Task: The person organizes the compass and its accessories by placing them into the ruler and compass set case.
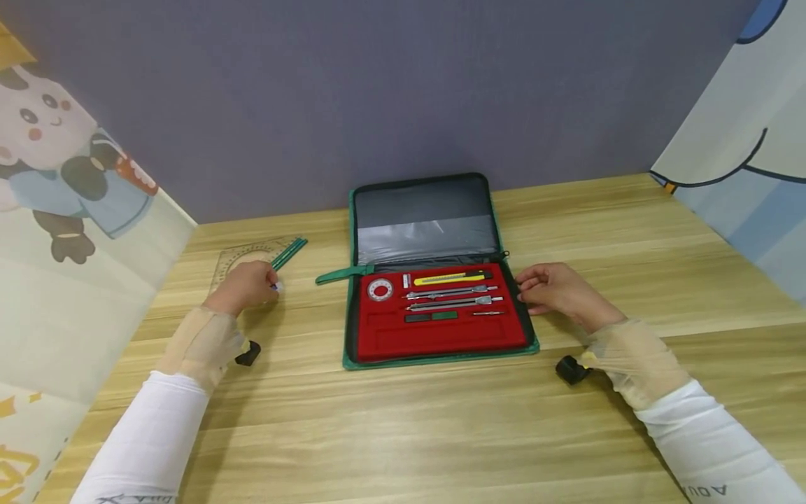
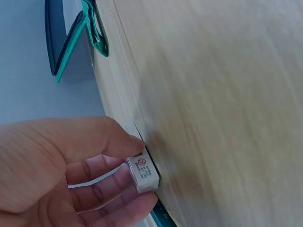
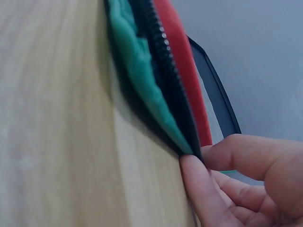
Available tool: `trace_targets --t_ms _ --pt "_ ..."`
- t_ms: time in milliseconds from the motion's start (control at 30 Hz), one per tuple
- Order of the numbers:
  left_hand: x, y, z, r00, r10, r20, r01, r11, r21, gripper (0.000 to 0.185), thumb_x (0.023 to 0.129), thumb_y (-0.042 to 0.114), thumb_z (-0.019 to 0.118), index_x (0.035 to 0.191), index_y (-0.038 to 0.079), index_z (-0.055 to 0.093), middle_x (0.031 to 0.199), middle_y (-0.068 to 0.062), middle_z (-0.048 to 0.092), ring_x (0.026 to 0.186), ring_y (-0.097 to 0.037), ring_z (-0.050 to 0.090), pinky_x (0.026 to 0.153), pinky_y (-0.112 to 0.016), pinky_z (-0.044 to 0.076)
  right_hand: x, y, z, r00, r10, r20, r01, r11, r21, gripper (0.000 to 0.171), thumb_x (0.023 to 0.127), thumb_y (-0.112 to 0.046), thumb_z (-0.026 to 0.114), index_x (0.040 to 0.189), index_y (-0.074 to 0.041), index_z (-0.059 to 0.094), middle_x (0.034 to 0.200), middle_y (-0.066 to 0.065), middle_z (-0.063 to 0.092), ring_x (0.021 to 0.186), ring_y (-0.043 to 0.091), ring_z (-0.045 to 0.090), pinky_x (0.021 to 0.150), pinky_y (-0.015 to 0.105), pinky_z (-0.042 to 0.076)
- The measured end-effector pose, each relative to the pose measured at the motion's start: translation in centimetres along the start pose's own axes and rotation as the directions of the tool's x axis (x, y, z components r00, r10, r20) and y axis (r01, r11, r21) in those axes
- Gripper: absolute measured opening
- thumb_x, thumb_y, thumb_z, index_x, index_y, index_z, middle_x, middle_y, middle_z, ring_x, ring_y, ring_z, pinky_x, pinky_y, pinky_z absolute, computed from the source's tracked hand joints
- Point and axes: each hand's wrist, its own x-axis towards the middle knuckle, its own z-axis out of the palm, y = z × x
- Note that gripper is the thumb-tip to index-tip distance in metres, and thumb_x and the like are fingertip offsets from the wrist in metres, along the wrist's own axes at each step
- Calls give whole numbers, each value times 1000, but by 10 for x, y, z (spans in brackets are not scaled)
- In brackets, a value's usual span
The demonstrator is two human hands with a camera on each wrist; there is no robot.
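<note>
The left hand (image 1: 245,285) pinches a small white eraser (image 2: 143,174) against the bench (image 1: 441,420) beside green pencils (image 1: 288,253), while the right hand (image 1: 557,290) pinches the open case's (image 1: 434,350) edge, so a tug could spill its loose tools.

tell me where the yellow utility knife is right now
In the head view the yellow utility knife lies in the top slot of the red tray, just above the two metal compasses and right of the round white protractor.
</note>
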Motion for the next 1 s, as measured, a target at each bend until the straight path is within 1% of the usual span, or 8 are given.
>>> trace_targets --t_ms 200,333,533,667,833,933,1000 --pt "2 4 1 1000 30 2 -30 1000 2 15 75 4 66 87 -4 63 85 -16 63 74 -26 55 71 -44 47 0 -1 0 1000 6 10 -6 1000 4 43 88 0 54 127 13 42 103 16 54 82 9 60 69 28 56" --pt "4 14 0 999 42 -4 -42 999 -7 15 76 6 66 87 -4 62 84 -14 62 75 -26 55 71 -43 46 0 -1 -1 1000 -1 9 1 1000 5 42 88 1 53 127 14 42 101 16 53 81 8 60 68 27 56" --pt "1 42 -1 997 74 6 -74 997 -36 15 80 6 67 92 -3 62 89 -15 62 80 -27 56 74 -44 47 0 -2 -2 1000 -3 11 3 1000 0 41 88 2 53 126 14 42 101 16 52 81 8 60 67 27 56" --pt "-2 64 0 993 122 4 -122 992 -32 15 81 5 68 93 -1 62 92 -14 63 84 -27 58 76 -44 47 0 -2 -2 1000 -3 10 3 1000 2 41 88 2 53 126 14 43 100 15 52 81 8 60 67 27 56" --pt "-3 87 2 978 209 -23 -209 977 -27 12 77 3 70 86 2 62 84 -9 63 77 -23 56 73 -41 47 1 -1 -2 1000 -12 7 11 1000 8 41 87 3 53 125 14 43 99 14 53 80 7 60 66 27 56" --pt "-3 98 4 970 241 -25 -242 970 -26 13 75 3 72 84 2 62 81 -8 63 76 -23 57 73 -40 48 1 0 -2 1000 -12 4 12 1000 5 41 87 2 53 125 14 43 100 15 53 80 7 60 67 27 56" --pt "-3 104 6 965 261 -23 -261 965 -15 13 74 3 71 85 1 62 82 -9 65 77 -24 59 74 -40 49 1 0 -2 1000 -11 3 10 1000 2 41 88 2 53 126 14 43 101 15 53 80 7 60 67 27 56"
